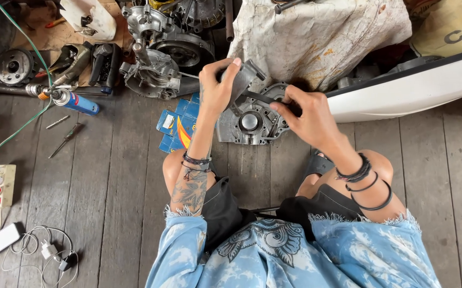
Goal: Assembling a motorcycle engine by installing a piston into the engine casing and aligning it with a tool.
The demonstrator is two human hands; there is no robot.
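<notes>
A: Head view first. Where, the engine cover (249, 120)?

B: Held up between both hands, above the wooden floor (108, 176), in front of the knees. Grey cast metal, round bearing seat in the middle, facing up toward the camera.

A: Left hand (217, 88)?

B: Clamped on the cover's upper left corner, fingers curled over a raised lug, thumb along the edge. Tattooed forearm and dark wristbands below.

A: Right hand (305, 114)?

B: Closed on the cover's right edge, fingertips pinching a dark flat strip (265, 100) running across the upper face toward the left hand. Hard to tell whether gasket or tool. Black bracelets at the wrist.

A: Under the cover?

B: Blue cartons (180, 125) lying on the floor, just left of and partly beneath the cover.

A: Farther out?

B: Engine casing (159, 56) beyond the left hand, well apart. Blue spray can (76, 101) lying to the left, a screwdriver (66, 140) just below. Power strip (1, 184) at the left edge, white charger and cable (25, 242) near the bottom corner. Stained white cloth (321, 37) above the hands, white curved panel (412, 88) to the right.
</notes>
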